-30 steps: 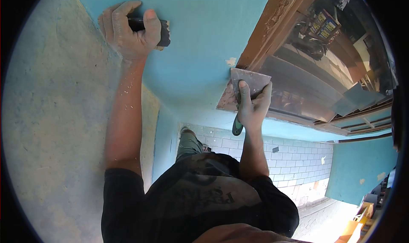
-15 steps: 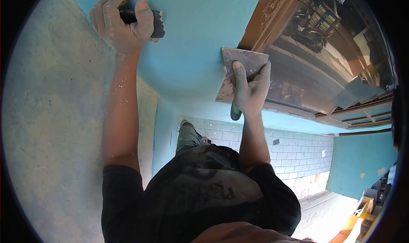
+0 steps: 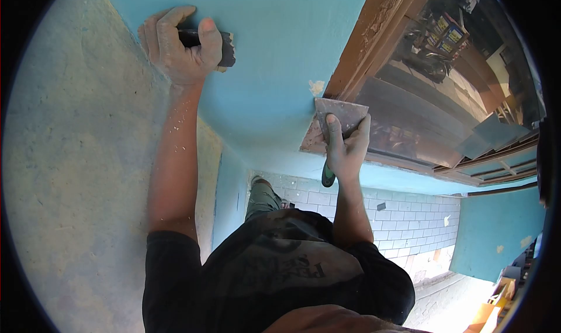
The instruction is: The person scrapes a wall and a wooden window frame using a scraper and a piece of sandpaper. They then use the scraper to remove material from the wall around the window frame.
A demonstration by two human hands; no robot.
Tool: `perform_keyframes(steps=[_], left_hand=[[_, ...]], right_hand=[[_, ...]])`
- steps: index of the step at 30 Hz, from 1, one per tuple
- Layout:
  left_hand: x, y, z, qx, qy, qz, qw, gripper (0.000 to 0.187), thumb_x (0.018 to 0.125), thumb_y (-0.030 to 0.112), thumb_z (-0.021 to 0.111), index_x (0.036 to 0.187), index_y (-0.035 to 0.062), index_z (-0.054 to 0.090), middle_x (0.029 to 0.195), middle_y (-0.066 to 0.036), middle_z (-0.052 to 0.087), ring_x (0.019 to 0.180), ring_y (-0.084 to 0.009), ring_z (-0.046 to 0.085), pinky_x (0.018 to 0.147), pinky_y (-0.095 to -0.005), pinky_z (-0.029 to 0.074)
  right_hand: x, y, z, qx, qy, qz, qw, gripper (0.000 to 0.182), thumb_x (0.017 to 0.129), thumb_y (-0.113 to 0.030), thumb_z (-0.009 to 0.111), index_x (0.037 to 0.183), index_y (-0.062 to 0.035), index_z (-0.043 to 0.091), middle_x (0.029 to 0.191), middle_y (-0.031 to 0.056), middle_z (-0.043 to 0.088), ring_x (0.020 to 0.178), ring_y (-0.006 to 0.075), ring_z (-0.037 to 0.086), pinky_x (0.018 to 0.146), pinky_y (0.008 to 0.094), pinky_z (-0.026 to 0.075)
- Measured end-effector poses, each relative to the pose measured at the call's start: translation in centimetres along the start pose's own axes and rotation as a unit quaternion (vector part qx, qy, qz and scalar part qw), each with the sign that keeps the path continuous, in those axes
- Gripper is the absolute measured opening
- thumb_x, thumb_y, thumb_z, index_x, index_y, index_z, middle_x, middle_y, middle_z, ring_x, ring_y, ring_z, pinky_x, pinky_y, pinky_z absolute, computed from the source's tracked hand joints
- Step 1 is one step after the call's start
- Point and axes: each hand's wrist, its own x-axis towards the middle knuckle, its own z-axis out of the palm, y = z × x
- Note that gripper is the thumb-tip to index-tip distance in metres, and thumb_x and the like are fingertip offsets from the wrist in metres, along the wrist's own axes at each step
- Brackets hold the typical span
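My left hand [image 3: 184,49] is curled round a black, flat-edged block-like tool [image 3: 228,48] with a pale crust along its edge, close against the blue wall [image 3: 263,52]. My right hand [image 3: 347,149] grips a putty knife [image 3: 342,114] with a dusty broad blade and a green and black handle. Its thumb presses on the blade, which overlaps the lower end of the brown window frame [image 3: 356,52]. Just above the blade's left corner, an off-white patch of filler [image 3: 316,87] shows on the wall beside the frame. Pale dust coats both hands.
Mottled plaster [image 3: 82,158] covers the surface at left. Window glass [image 3: 432,87] at right reflects clutter. Below lies a paved tile floor [image 3: 403,216], with a dark scrap [image 3: 381,206] on it. A teal panel [image 3: 497,233] stands at lower right.
The putty knife has moved down along the window frame, and the filler patch now shows where the blade was. The left hand keeps its hold; the whole view has shifted slightly.
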Motion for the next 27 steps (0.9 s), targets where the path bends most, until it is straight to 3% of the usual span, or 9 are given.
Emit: perform_keyframes(steps=[7,11,12,17,19,23,25,27], left_hand=[[-0.6,0.0,0.0,0.005,-0.005,-0.003,1.0,0.049,0.102,0.054,0.06,0.092,0.0066,0.067,0.084,-0.003,0.063,0.079,-0.019,0.058,0.063,-0.0311,0.047],[-0.3,0.2,0.0,0.013,-0.006,0.008,1.0,0.049,0.103,0.053,0.059,0.093,0.0061,0.067,0.085,-0.003,0.063,0.079,-0.0192,0.058,0.063,-0.031,0.047],[-0.4,0.0,0.0,0.014,-0.009,0.006,1.0,0.049,0.103,0.053,0.059,0.093,0.0061,0.067,0.085,-0.003,0.063,0.079,-0.0192,0.058,0.063,-0.031,0.047],[-0.7,-0.5,0.0,0.0,-0.006,0.008,1.0,0.046,0.102,0.053,0.06,0.093,0.0079,0.068,0.085,-0.004,0.063,0.081,-0.0186,0.057,0.064,-0.0305,0.047],[-0.4,0.1,0.0,-0.006,-0.007,0.004,1.0,0.046,0.102,0.053,0.061,0.093,0.0081,0.068,0.086,-0.003,0.063,0.081,-0.0187,0.057,0.064,-0.0307,0.047],[-0.4,-0.2,0.1,0.004,0.001,0.004,1.0,0.046,0.101,0.053,0.061,0.093,0.0082,0.068,0.085,-0.002,0.064,0.081,-0.0189,0.057,0.064,-0.0315,0.047],[-0.7,-0.3,0.2,-0.006,0.0,-0.003,1.0,0.046,0.101,0.054,0.061,0.093,0.0085,0.068,0.085,-0.002,0.064,0.081,-0.0191,0.058,0.064,-0.0318,0.047],[-0.7,-0.2,0.2,-0.008,0.01,0.0,1.0,0.047,0.1,0.054,0.061,0.093,0.0087,0.068,0.085,-0.002,0.064,0.081,-0.0192,0.058,0.065,-0.032,0.047]], right_hand=[[1.3,-1.0,1.1,0.007,-0.036,-0.019,0.999,0.031,0.1,-0.009,0.07,0.11,0.0054,0.044,0.094,0.0169,0.071,0.076,0.0156,0.072,0.057,0.0267,0.058],[0.0,0.7,0.2,-0.007,-0.009,0.003,1.0,0.033,0.099,-0.011,0.071,0.108,0.0057,0.044,0.091,0.0168,0.071,0.071,0.0145,0.07,0.057,0.0266,0.056],[0.5,1.6,-0.1,-0.051,-0.013,-0.051,0.997,0.033,0.099,-0.012,0.071,0.108,0.0048,0.045,0.09,0.0164,0.071,0.068,0.0154,0.07,0.057,0.0272,0.055],[1.0,-0.2,1.2,-0.017,-0.034,-0.029,0.999,0.032,0.1,-0.014,0.071,0.108,0.0042,0.045,0.086,0.015,0.071,0.066,0.0155,0.07,0.056,0.0268,0.054],[0.1,0.4,0.8,-0.006,0.002,0.003,1.0,0.032,0.1,-0.014,0.071,0.109,0.0042,0.046,0.087,0.0144,0.071,0.066,0.0145,0.07,0.055,0.0261,0.054],[0.9,0.4,0.3,-0.041,-0.017,-0.033,0.998,0.032,0.1,-0.013,0.07,0.109,0.0051,0.045,0.087,0.014,0.071,0.067,0.014,0.07,0.055,0.0256,0.056],[1.3,-1.3,1.2,-0.012,-0.013,0.01,1.0,0.032,0.1,-0.012,0.07,0.11,0.0054,0.045,0.088,0.0145,0.071,0.069,0.0136,0.069,0.056,0.026,0.057],[1.8,-1.9,1.6,-0.021,-0.045,-0.031,0.998,0.033,0.1,-0.012,0.071,0.111,0.0058,0.046,0.09,0.0151,0.07,0.07,0.0136,0.069,0.057,0.0266,0.057]])
